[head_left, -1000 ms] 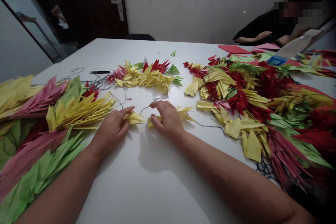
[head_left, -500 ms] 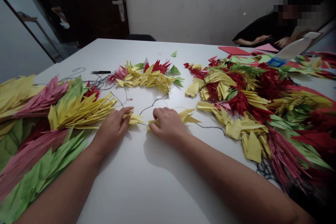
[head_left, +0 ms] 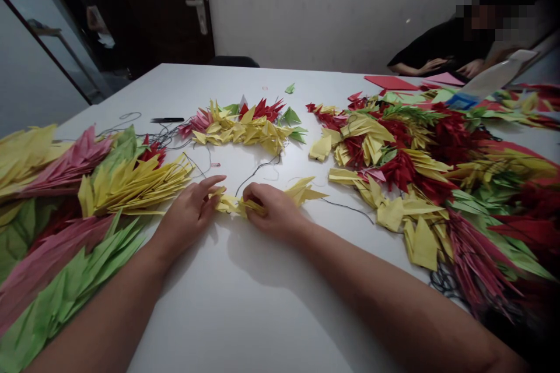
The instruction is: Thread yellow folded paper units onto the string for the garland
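Observation:
My left hand (head_left: 187,208) is closed at the fingertips on a small yellow folded-paper crane (head_left: 228,204) threaded on dark string. Just to its right, my right hand (head_left: 275,210) pinches more of these yellow cranes, its fingers curled over them. The two groups of paper nearly meet between my hands. More yellow folded paper (head_left: 304,191) sticks out beyond my right knuckles. From there a dark string (head_left: 350,208) runs right to a strung yellow bunch (head_left: 391,213). A stacked bunch of yellow folded paper (head_left: 135,186) lies beside my left hand.
Pink (head_left: 65,250) and green folded-paper strands (head_left: 83,291) cover the table's left side. A multicoloured heap (head_left: 406,157) fills the right. A black pen-like tool (head_left: 167,120) lies behind. A clear bottle (head_left: 490,81) leans near another person's hands (head_left: 435,64).
My right hand has moved slightly left with its yellow paper, narrowing the gap to the left hand's piece. The yellow paper behind my right hand shifted left too. My left hand stays nearly in place.

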### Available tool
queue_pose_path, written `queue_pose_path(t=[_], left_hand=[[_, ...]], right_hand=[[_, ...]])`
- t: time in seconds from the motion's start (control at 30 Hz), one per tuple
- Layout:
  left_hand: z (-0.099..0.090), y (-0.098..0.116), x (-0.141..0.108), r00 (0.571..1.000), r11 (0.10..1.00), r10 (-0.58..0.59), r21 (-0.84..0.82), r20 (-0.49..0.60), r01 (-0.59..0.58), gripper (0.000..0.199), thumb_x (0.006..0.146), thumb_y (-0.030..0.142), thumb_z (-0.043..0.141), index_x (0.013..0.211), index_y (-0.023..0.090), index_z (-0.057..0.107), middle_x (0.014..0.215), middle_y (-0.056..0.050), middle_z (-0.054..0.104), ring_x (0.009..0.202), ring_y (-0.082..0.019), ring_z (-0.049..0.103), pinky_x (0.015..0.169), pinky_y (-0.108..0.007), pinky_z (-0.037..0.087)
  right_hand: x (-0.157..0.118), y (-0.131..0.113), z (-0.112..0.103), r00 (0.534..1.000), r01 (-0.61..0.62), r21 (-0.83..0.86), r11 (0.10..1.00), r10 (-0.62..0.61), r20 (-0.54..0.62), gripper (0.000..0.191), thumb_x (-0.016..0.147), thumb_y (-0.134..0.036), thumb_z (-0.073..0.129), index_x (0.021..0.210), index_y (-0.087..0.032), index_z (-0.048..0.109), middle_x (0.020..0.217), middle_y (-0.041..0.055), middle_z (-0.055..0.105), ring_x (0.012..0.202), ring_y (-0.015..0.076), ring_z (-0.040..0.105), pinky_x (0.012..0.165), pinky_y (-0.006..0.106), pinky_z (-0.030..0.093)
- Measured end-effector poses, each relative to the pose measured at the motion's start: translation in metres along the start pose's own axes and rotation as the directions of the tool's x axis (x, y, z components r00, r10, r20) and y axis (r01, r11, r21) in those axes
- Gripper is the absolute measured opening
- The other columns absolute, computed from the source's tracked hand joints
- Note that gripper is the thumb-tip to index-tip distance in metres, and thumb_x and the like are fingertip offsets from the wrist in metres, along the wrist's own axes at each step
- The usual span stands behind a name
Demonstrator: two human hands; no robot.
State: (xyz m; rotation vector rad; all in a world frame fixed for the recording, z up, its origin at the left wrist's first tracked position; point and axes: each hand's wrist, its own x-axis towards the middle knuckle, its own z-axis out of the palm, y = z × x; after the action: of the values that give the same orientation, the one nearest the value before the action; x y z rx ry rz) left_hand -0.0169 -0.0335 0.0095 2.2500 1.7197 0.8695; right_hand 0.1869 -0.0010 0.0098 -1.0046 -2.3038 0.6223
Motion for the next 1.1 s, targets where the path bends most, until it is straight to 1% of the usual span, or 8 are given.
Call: queue_pose_path(t=[0.1,0.23,0.33,0.47,0.57,0.67,0.9,1.1], left_hand=[[0.0000,-0.0002,0.0001,1.000,0.999,0.009,-0.031,0.028,-0.008,0.037,0.092,0.038,0.040,0.125,0.025,0.051,0.101,-0.006,0.070,0.095,-0.021,0.064,0.083,-0.036,0.050],[-0.0007,0.0011,0.0012,0.999,1.000,0.005,-0.022,0.049,-0.004,0.038,0.091,0.036,0.041,0.125,0.022,0.052,0.096,-0.007,0.071,0.093,-0.023,0.064,0.083,-0.039,0.049],[-0.0010,0.0024,0.0013,0.998,1.000,0.013,-0.025,0.060,-0.011,0.038,0.091,0.036,0.041,0.124,0.022,0.053,0.094,-0.007,0.072,0.092,-0.023,0.064,0.083,-0.039,0.050],[-0.0005,0.0033,0.0004,0.998,0.999,0.015,-0.047,0.066,-0.012,0.036,0.092,0.036,0.041,0.124,0.024,0.052,0.101,-0.006,0.072,0.095,-0.021,0.064,0.086,-0.039,0.049],[0.0001,0.0031,0.0005,0.997,0.998,0.032,-0.050,0.073,-0.028,0.036,0.091,0.035,0.043,0.124,0.024,0.051,0.104,-0.006,0.071,0.087,-0.020,0.064,0.082,-0.038,0.050],[0.0006,0.0028,0.0013,0.996,0.999,0.042,-0.038,0.082,-0.039,0.036,0.089,0.032,0.044,0.124,0.024,0.051,0.104,-0.006,0.072,0.080,-0.019,0.063,0.080,-0.038,0.050],[0.0012,0.0028,0.0017,0.994,0.998,0.060,-0.013,0.096,-0.059,0.035,0.088,0.028,0.044,0.121,0.024,0.054,0.101,-0.006,0.071,0.084,-0.020,0.062,0.079,-0.037,0.049],[0.0017,0.0019,0.0020,0.989,0.999,0.045,0.016,0.139,-0.048,0.039,0.084,0.023,0.044,0.122,0.021,0.055,0.104,-0.006,0.071,0.092,-0.022,0.060,0.084,-0.039,0.048]], right_hand=[[0.0012,0.0048,0.0022,0.994,0.080,0.134,0.988,-0.068,-0.089,0.005,0.075,-0.019,0.048,0.080,-0.020,0.050,0.075,0.0011,0.057,0.067,0.0125,0.047,0.065,0.025,0.038],[0.0031,0.0070,0.0015,0.979,0.165,0.175,0.971,-0.138,-0.153,0.005,0.078,-0.020,0.048,0.079,-0.019,0.053,0.076,0.0027,0.059,0.072,0.0135,0.049,0.070,0.027,0.041],[0.0039,0.0067,-0.0002,0.979,0.178,0.174,0.968,-0.156,-0.134,0.006,0.078,-0.018,0.048,0.078,-0.019,0.055,0.078,0.0032,0.061,0.075,0.0141,0.051,0.073,0.028,0.041],[0.0030,0.0056,-0.0023,0.982,0.163,0.189,0.968,-0.140,-0.129,0.011,0.073,-0.015,0.048,0.080,-0.019,0.056,0.078,0.0029,0.059,0.072,0.0137,0.050,0.071,0.027,0.042],[0.0017,0.0040,-0.0035,0.983,0.170,0.185,0.968,-0.154,-0.097,0.019,0.067,-0.013,0.047,0.082,-0.019,0.056,0.076,0.0023,0.058,0.071,0.0140,0.050,0.070,0.027,0.043],[0.0012,0.0028,-0.0038,0.983,0.182,0.172,0.968,-0.174,-0.058,0.020,0.066,-0.014,0.046,0.082,-0.019,0.056,0.074,0.0019,0.057,0.071,0.0145,0.050,0.070,0.027,0.043],[0.0009,0.0035,-0.0020,0.988,0.152,0.216,0.964,-0.154,-0.007,0.015,0.067,-0.014,0.045,0.075,-0.019,0.057,0.074,0.0027,0.062,0.070,0.0132,0.055,0.068,0.025,0.044],[0.0024,0.0043,0.0004,0.991,0.130,0.187,0.974,-0.126,-0.035,0.017,0.066,-0.012,0.046,0.075,-0.019,0.058,0.075,0.0020,0.063,0.070,0.0128,0.056,0.067,0.024,0.044]])
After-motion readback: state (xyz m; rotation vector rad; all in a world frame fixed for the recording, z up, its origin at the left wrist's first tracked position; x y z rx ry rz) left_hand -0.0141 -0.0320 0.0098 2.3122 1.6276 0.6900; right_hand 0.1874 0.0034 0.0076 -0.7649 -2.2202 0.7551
